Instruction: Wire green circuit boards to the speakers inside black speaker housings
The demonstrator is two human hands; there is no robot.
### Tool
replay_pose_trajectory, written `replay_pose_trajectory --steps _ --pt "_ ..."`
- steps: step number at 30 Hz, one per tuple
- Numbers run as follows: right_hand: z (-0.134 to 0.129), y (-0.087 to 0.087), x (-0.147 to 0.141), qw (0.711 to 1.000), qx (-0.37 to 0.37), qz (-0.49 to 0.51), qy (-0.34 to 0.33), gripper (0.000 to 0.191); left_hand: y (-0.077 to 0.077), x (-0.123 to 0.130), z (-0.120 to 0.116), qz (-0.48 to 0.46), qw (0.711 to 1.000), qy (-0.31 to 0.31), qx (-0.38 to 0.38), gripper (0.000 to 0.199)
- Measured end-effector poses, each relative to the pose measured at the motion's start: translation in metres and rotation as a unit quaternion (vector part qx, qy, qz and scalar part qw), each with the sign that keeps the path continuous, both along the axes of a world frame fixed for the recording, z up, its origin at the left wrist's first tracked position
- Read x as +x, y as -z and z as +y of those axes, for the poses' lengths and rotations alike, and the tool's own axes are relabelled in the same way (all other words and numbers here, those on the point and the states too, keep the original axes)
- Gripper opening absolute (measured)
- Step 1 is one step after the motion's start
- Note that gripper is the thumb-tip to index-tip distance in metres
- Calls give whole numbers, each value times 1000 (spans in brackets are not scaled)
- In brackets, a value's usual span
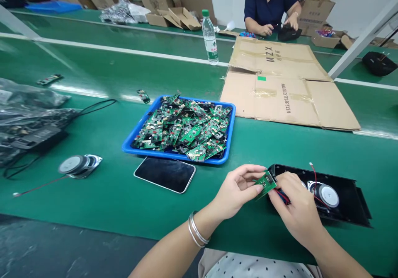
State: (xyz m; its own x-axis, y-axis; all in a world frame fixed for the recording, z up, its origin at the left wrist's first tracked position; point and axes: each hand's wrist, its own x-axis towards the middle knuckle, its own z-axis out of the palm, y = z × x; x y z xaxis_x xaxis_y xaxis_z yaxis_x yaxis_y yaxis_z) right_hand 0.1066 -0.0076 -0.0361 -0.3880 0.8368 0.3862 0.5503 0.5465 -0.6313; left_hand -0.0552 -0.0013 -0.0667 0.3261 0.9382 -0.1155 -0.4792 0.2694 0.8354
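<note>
My left hand [231, 191] pinches the board [265, 184] between thumb and fingers, at the left end of the case [348, 189]; my right hand [300, 211] curls at the board's other end, its exact grip hidden. The board looks light, stiff, fragile: edges are safest. The carton [273, 77] reads "MZX" and "MEAS".

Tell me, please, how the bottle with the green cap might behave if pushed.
The bottle stands tall on a narrow base, so a push near its green cap would probably tip it. Once down, its round body would likely roll. Its clear wall looks like thin plastic and may give when squeezed.
</note>
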Motion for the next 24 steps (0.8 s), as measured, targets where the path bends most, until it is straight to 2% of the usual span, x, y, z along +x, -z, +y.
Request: replay_pose_trajectory --steps 5,8,10,13,18,24 --pt "0 0 -3 999 -17 13 30 14 1 2 -9 78 994 -38 61 33" --pt "1 1 -7 999 -3 7 38 15 -3 -1 -9 155 982 -20 103 34" --pt "1 2 -8 999 -1 11 35 13 -7 -3 -7 171 978 11 121 34" --pt "1 3 -8 999 -5 21 32 11 -7 -3 -4 133 983 36 123 32" --pt "-2 4 -6 997 -16 54 50 13 5 1 -3 -14 996 23 81 33" --pt "-3 6 -7 991 -53 109 64 16 9 1 -5 -18 991 30 127 35"
